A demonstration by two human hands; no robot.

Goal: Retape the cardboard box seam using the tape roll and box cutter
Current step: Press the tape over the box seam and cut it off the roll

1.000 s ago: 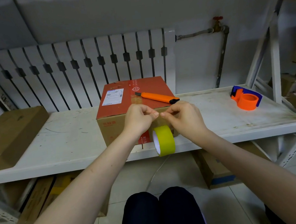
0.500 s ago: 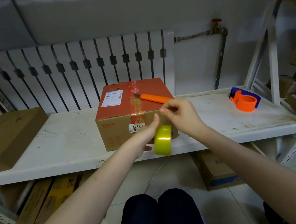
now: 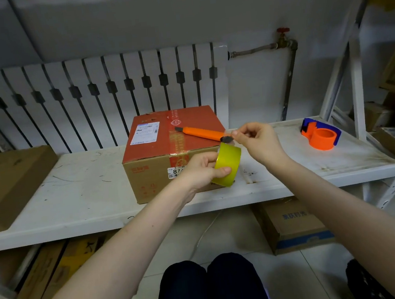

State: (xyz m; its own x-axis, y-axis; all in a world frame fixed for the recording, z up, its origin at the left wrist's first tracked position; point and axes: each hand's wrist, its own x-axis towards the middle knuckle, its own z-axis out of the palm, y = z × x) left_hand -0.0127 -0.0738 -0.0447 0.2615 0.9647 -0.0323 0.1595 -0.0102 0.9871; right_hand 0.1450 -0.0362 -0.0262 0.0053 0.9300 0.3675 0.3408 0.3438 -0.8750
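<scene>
A cardboard box (image 3: 160, 177) with a red top stands on the white shelf (image 3: 73, 186). An orange box cutter (image 3: 201, 133) lies on the box's top, near its right edge. My left hand (image 3: 202, 170) grips the yellow tape roll (image 3: 228, 162) in front of the box's right front corner. My right hand (image 3: 255, 140) pinches the loose clear end of the tape just above and to the right of the roll, beside the cutter's dark end.
An orange and blue tape dispenser (image 3: 320, 136) sits on the shelf at the right. A flat brown box (image 3: 7, 181) lies at the left. Cardboard boxes (image 3: 294, 224) stand on the floor under the shelf. A radiator (image 3: 103, 96) is behind the box.
The roll hung by its tape end from my pinched fingers. My left hand dropped down and took hold of the roll. My right hand moved right and up with the tape end.
</scene>
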